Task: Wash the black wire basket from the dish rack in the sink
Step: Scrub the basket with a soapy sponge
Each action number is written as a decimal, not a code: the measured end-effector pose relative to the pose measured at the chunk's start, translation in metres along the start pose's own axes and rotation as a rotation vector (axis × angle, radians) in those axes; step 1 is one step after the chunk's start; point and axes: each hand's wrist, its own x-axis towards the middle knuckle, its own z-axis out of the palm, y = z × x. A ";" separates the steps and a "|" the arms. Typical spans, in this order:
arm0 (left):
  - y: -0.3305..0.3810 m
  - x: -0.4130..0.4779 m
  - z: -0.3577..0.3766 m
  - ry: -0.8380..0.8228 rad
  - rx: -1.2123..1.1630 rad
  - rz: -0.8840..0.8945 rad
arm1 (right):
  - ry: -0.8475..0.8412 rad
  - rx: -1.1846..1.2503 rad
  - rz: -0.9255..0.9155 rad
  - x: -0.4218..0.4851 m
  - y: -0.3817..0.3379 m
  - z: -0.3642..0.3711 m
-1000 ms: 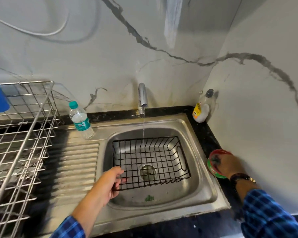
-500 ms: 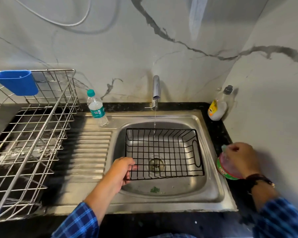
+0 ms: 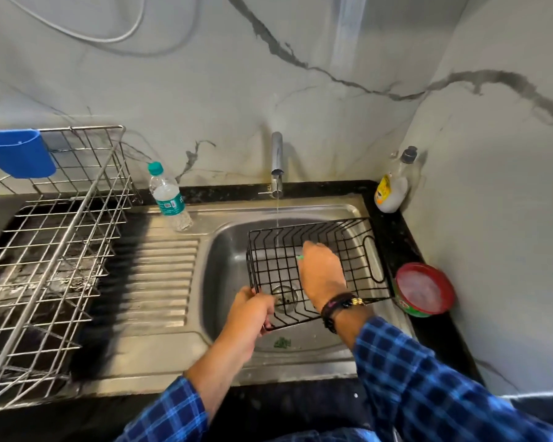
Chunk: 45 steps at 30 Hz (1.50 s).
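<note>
The stainless steel sink (image 3: 224, 269) sits in the black stone tabletop (image 3: 396, 244), and everything here is placed from it. The black wire basket (image 3: 358, 247) is in the sink's basin. Half a second ago it lay nearly level there. Now it is tipped, with its right end and oval handle raised over the sink's right rim and its near left corner low by the drain. The left hand (image 3: 249, 314) has kept its place at that near left corner, its grip closed round the basket's rim wire. The right hand (image 3: 321, 271) was at the round red tub (image 3: 423, 290) by the sink's right edge. It has come into the basket at the middle of the sink, under the thin stream from the chrome tap (image 3: 276, 157) at the sink's back rim. Its grip is closed on a small green piece (image 3: 300, 257) that shows only as a sliver beside the knuckles. The tub stands uncovered on the tabletop just right of the sink and shows a pale pinkish inside.

The silver wire dish rack (image 3: 55, 250) left of the sink is cut off by the left edge of the view, as is the blue plastic cup (image 3: 16, 153) hung on its back rail. The right hand's fingers are hidden behind the back of the hand, so what the green piece is cannot be told. The clear water bottle with a green cap (image 3: 170, 199) at the sink's back left and the pale soap bottle with a dark cap (image 3: 391, 186) at its back right corner have labels too small to read. A green scrap (image 3: 281, 342) lies blurred at the sink's near wall.
</note>
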 end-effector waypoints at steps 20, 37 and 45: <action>0.004 0.007 0.000 0.022 -0.199 0.164 | -0.360 -0.169 -0.053 -0.003 -0.016 -0.012; 0.004 0.010 -0.003 0.011 -0.226 0.406 | -0.507 -0.228 0.001 0.012 -0.023 -0.030; 0.008 0.015 -0.013 0.023 -0.242 0.463 | -0.379 -0.440 0.140 0.020 0.012 -0.047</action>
